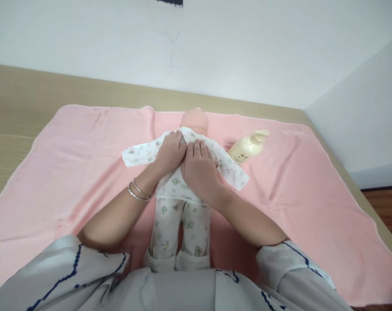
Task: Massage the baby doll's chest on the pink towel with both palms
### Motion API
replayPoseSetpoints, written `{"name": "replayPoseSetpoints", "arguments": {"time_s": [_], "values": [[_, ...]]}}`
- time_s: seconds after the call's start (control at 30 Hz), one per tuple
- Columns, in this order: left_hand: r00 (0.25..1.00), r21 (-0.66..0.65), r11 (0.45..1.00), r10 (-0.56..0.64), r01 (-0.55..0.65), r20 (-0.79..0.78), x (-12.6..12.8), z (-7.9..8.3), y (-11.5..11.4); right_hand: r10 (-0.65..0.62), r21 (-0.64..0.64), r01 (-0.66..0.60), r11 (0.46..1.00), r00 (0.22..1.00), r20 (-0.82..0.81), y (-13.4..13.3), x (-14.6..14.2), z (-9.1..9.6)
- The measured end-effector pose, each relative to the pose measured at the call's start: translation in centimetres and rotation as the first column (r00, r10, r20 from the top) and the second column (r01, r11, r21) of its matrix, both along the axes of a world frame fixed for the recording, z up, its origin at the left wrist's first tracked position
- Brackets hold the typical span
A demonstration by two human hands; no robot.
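A doll [195, 120] is laid out lengthwise on the middle of a pink blanket, its bare head toward the wall [248, 47] and its legs toward the person. Below that wall runs the wood-toned tabletop [37, 86], most of which is covered by the pink blanket [296, 185], creased in several places. The doll is dressed in a white printed top [175, 185], whose sleeves are stretched out to both sides, and in matching trousers [196, 229], the legs set slightly apart. On the upper part of the top, both hands are rested backs up, nearly meeting: the left hand [172, 151] with fingers bent near the neckline, the right hand [200, 170] with fingers extended close together. Whether cloth is pinched beneath either cannot be told. Just beside the sleeve on the right, a pale yellow pump bottle [248, 146] is placed, its base hidden. Two silver bangles [136, 196] are worn on the left wrist.
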State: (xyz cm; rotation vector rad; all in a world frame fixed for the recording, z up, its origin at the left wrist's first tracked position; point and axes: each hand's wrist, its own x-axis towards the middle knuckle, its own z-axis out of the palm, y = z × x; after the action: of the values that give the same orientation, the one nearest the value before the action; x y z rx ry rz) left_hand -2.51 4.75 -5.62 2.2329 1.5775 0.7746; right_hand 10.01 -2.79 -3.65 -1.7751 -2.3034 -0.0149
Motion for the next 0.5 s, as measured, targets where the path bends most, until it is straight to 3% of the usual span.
{"name": "replayPoseSetpoints", "arguments": {"time_s": [0.13, 0.27, 0.37, 0.5], "values": [[1.0, 0.002, 1.0, -0.015, 0.015, 0.012, -0.2, -0.3, 0.2, 0.009, -0.044, -0.013, 0.999, 0.994, -0.107, 1.0, 0.7, 0.4], [0.999, 0.03, 0.999, 0.039, -0.039, 0.001, 0.2, -0.7, -0.2, -0.07, -0.152, 0.036, 0.988, 0.972, -0.224, 3.5, 1.9, 0.9], [0.998, 0.018, 0.998, 0.056, -0.055, -0.039, 0.3, -0.7, -0.4, -0.115, -0.178, 0.073, 0.981, 0.964, -0.238, 4.7, 2.4, 0.7], [0.994, -0.009, 1.0, 0.001, -0.002, -0.108, 0.1, 0.1, -1.0, -0.058, -0.148, 0.024, 0.989, 0.972, -0.229, 5.2, 3.1, -0.1]]}}
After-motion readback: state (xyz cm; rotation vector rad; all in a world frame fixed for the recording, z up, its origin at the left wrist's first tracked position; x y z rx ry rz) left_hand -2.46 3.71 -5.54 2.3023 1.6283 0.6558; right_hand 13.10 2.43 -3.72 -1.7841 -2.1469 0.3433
